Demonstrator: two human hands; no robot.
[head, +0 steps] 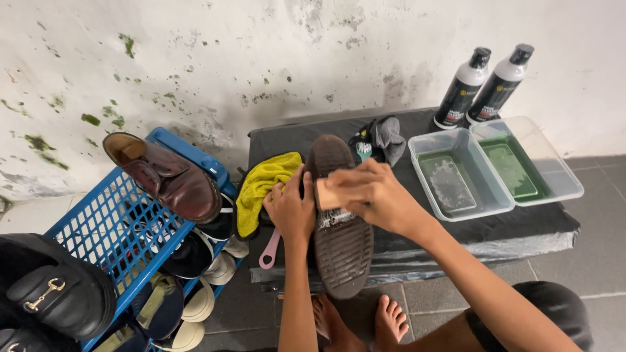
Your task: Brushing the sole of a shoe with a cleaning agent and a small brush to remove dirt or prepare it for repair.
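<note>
While the left hand [290, 208] curls around the edge of an upturned dark shoe [339, 221], steadying it sole-up over the black table [456, 228], the right hand [372, 192] grips a wooden brush [329, 194] pressed against the sole. The bristles are hidden beneath the fingers; a pink handle [268, 251] pokes from under the yellow cloth [264, 186].

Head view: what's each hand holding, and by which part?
Left hand grips the upturned shoe by its side edge, near mid-length. Right hand holds a brush by its back, pressed on the sole.
</note>
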